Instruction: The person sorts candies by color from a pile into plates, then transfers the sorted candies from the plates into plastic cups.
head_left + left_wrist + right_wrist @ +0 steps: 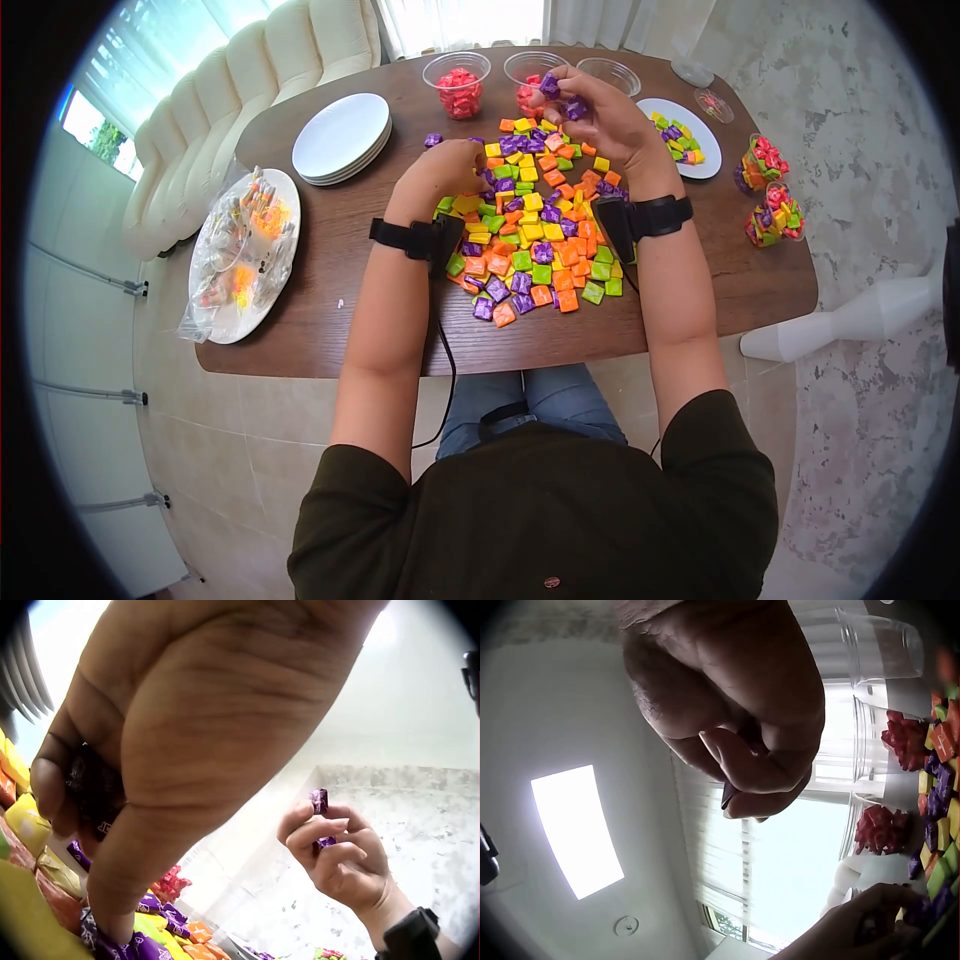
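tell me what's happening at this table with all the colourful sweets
A person is working at a table over a big spread of wrapped sweets. Their right hand is raised near a row of clear cups, holding two purple pieces. The left hand is down at the spread, fingers curled around dark wrapped pieces. Two cups in that row contain red pieces; the filled cups at the right contain mixed colours.

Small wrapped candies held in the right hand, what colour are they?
Purple; the candies show best in the head view.
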Demonstrator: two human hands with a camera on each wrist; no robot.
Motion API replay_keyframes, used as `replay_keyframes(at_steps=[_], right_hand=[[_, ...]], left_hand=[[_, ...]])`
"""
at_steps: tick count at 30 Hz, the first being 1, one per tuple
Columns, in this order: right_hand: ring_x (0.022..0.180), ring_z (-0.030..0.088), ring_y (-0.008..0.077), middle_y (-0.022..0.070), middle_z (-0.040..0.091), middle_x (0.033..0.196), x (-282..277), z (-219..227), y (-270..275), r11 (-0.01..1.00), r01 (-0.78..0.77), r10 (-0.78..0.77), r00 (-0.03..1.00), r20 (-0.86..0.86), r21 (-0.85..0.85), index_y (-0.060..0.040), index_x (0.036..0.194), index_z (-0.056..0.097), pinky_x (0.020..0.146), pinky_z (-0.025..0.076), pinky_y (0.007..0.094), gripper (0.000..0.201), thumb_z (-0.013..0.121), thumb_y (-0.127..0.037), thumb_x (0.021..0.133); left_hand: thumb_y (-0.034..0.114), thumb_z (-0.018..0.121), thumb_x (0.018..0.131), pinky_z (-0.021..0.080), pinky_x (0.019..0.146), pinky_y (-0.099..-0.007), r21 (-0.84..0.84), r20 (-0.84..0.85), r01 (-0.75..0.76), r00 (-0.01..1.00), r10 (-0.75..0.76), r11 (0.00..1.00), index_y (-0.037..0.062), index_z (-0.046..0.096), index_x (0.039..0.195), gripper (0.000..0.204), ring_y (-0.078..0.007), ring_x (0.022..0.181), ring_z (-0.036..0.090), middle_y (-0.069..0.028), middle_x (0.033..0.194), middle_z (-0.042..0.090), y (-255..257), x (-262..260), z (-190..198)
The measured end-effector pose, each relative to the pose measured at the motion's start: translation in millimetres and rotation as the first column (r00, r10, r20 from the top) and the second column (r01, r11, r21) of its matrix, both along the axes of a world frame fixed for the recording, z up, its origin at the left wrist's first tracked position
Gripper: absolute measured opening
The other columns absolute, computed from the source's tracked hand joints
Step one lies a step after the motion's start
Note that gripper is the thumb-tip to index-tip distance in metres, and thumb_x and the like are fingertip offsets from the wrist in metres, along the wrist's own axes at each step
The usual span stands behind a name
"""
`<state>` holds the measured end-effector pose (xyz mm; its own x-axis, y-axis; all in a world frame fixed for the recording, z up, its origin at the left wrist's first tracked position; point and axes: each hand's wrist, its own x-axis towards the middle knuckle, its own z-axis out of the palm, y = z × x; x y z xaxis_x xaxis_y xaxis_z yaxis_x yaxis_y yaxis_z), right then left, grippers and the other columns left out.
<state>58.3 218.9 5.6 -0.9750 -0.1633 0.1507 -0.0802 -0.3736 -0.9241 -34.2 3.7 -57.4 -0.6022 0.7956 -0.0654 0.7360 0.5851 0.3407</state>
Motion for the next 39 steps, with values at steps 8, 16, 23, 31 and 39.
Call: replay_keyframes(at_steps=[8, 16, 23, 31, 39], right_hand=[[0.070, 0.054, 0.0112, 0.0037, 0.059, 0.080, 2, -10, 8, 0.396, -0.161, 0.139, 0.984, 0.115, 0.904, -0.0051, 0.089, 0.061, 0.053, 0.042, 0.0255, 0.014, 0.060, -0.018, 0.082], [0.073, 0.057, 0.0187, 0.0056, 0.061, 0.076, -3, -39, -5, 0.000, -0.291, 0.107, 0.951, 0.289, 0.957, -0.0051, 0.078, 0.057, 0.060, 0.044, 0.0320, 0.025, 0.077, -0.013, 0.065], [0.067, 0.050, 0.0108, 0.0003, 0.056, 0.080, -4, -27, 6, 0.485, -0.169, 0.134, 0.984, 0.118, 0.858, -0.0089, 0.088, 0.056, 0.054, 0.041, 0.0263, 0.018, 0.064, -0.023, 0.081], [0.065, 0.048, 0.0039, 0.0046, 0.055, 0.081, 9, 7, -2, 0.978, -0.089, 0.077, 0.995, -0.069, -0.190, -0.0013, 0.099, 0.055, 0.045, 0.035, 0.0113, 0.020, 0.054, -0.020, 0.091], [0.060, 0.050, 0.0083, -0.0001, 0.058, 0.073, -12, -30, 1, 0.651, -0.030, -0.009, 0.999, 0.048, 0.758, -0.0081, 0.085, 0.062, 0.049, 0.038, 0.0213, 0.020, 0.068, -0.026, 0.079]], left_hand=[[0.020, 0.062, 0.083, 0.042, 0.059, -0.0209, 0.409, 0.574, -0.132, 0.806, -0.142, 0.903, 0.0064, 0.056, 0.093, 0.019, -0.0072, 0.068, 0.052, 0.0006, 0.078, 0.056, -10, -3, 26], [0.013, 0.056, 0.088, 0.047, 0.066, -0.0220, 0.704, 0.606, -0.570, 0.172, -0.777, 0.424, 0.0078, 0.051, 0.106, 0.020, -0.0111, 0.079, 0.053, -0.0045, 0.095, 0.057, -17, 5, 43], [0.021, 0.064, 0.084, 0.044, 0.055, -0.0191, 0.524, 0.797, -0.339, 0.519, -0.309, 0.781, 0.0038, 0.057, 0.094, 0.021, -0.0117, 0.066, 0.052, -0.0029, 0.081, 0.058, -23, -12, 37], [0.017, 0.071, 0.075, 0.045, 0.064, -0.0300, -0.011, 0.239, 0.017, 0.971, -0.014, 1.000, 0.0049, 0.059, 0.088, 0.022, -0.0171, 0.074, 0.058, -0.0070, 0.081, 0.063, -9, 0, 8], [0.021, 0.072, 0.073, 0.045, 0.065, -0.0312, -0.090, 0.163, 0.073, 0.985, -0.058, 0.993, 0.0049, 0.056, 0.089, 0.028, -0.0201, 0.076, 0.059, -0.0093, 0.083, 0.063, 2, 1, -5]])
